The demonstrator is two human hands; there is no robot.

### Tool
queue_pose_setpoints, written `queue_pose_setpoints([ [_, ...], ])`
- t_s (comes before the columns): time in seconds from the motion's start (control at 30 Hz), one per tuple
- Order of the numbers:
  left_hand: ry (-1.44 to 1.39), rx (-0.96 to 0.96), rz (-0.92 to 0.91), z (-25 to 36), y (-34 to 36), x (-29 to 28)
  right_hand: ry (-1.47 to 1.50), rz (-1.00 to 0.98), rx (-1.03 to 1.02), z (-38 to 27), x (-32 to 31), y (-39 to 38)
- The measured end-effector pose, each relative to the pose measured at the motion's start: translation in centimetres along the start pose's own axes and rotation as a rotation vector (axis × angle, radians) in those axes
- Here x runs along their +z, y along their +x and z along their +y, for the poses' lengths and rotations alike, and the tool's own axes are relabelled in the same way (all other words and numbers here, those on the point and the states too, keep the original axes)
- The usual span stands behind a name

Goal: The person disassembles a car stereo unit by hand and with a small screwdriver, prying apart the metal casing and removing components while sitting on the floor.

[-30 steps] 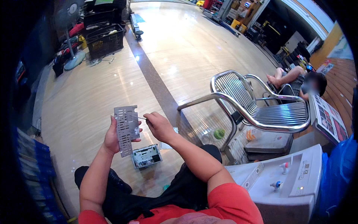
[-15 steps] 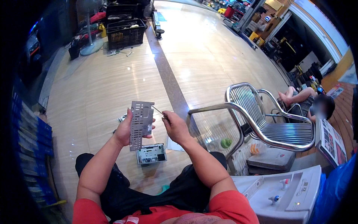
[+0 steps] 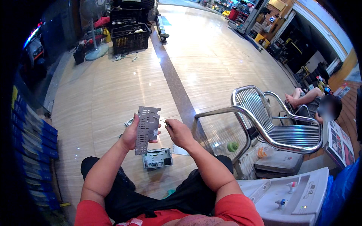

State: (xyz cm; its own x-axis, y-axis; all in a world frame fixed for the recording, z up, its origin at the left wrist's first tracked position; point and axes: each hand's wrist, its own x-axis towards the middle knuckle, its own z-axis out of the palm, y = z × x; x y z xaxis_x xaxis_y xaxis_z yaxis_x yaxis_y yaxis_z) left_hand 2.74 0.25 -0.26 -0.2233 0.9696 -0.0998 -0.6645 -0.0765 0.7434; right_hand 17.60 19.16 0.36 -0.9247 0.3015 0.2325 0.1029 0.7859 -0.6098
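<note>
My left hand [image 3: 130, 135] grips a flat grey metal plate [image 3: 146, 130], perforated with rows of slots and holes, by its left edge; fingertips show past its right edge. The plate is held up, nearly upright in view, above the floor. My right hand [image 3: 178, 132] is closed around a thin metal tool [image 3: 161, 120] with a slender shaft; its handle is hidden in the fist. The tool's tip reaches over the upper right part of the plate; whether it touches cannot be told. Below the plate, an opened metal device casing [image 3: 157, 158] with parts inside sits on the floor between my legs.
A chrome slatted chair [image 3: 290, 135] stands at the right, with a white water dispenser [image 3: 290, 196] nearer. Another person [image 3: 311, 100] sits beyond the chair. Black crates [image 3: 130, 39] and a fan [image 3: 96, 52] stand far left; blue boxes [image 3: 34, 150] line the left side.
The tool's tip has moved from the plate's upper right corner down and inward over its face. The whole view has shifted slightly. Both hands keep their hold.
</note>
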Motion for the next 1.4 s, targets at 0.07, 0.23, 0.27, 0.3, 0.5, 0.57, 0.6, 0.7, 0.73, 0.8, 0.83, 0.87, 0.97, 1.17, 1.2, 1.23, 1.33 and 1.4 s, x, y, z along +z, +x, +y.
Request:
queue_pose_setpoints([
  [0.07,0.017,-0.003,0.02,0.0,0.0,-0.1,0.048,0.082,-0.035,-0.2,0.1,-0.1],
  [0.23,0.024,-0.039,0.083,0.1,-0.1,0.0,0.033,0.09,-0.079,0.6,0.2,-0.3],
  [0.27,0.043,-0.07,0.085,0.2,-0.1,-0.2,-0.009,0.009,-0.042,0.7,0.4,-0.4],
  [0.3,0.043,-0.069,0.085,0.2,-0.2,-0.2,-0.051,-0.071,-0.006,0.6,0.5,-0.4],
  [0.5,0.045,-0.089,0.157,0.4,-0.4,0.1,0.017,0.039,-0.065,-0.4,0.7,-0.5],
  [0.57,0.116,-0.12,0.204,0.8,-0.7,0.5,0.01,0.016,-0.062,-0.4,1.0,-0.3],
  [0.6,0.115,-0.121,0.2,0.8,-0.6,0.5,-0.004,-0.005,-0.056,-0.3,0.9,-0.4],
  [0.7,0.134,-0.131,0.213,0.5,-0.3,0.5,0.049,0.114,-0.074,-0.6,0.8,-0.5],
  [0.73,0.123,-0.121,0.208,0.4,-0.4,0.2,0.039,0.121,-0.065,-0.5,0.8,-0.5],
  [0.8,0.116,-0.121,0.182,0.1,-0.2,-0.2,0.019,0.102,-0.053,-0.2,0.9,-0.4],
  [0.83,0.102,-0.096,0.207,-0.1,0.0,-0.2,-0.043,0.015,-0.024,0.0,0.6,-0.4],
  [0.87,0.088,-0.073,0.229,-0.3,0.3,-0.2,-0.033,-0.014,-0.022,0.5,0.8,-0.4],
  [0.97,0.101,-0.13,0.189,-0.3,0.3,-0.6,-0.03,0.068,-0.043,1.2,1.0,-0.3],
  [1.17,0.187,-0.076,0.271,-0.5,0.3,1.3,-0.007,0.044,0.0,0.7,1.0,-0.4],
  [1.2,0.194,-0.062,0.288,-0.5,0.3,1.5,-0.015,0.041,0.015,0.6,0.8,-0.5],
  [1.23,0.19,-0.07,0.304,-0.5,0.4,1.8,-0.016,0.049,0.023,0.8,0.7,-0.5],
  [1.33,0.197,-0.01,0.425,-1.4,1.0,1.5,0.046,0.176,-0.087,1.0,0.6,-0.6],
  [1.4,0.203,-0.04,0.356,-0.8,0.7,1.2,0.068,0.178,-0.122,0.9,0.9,-0.5],
])
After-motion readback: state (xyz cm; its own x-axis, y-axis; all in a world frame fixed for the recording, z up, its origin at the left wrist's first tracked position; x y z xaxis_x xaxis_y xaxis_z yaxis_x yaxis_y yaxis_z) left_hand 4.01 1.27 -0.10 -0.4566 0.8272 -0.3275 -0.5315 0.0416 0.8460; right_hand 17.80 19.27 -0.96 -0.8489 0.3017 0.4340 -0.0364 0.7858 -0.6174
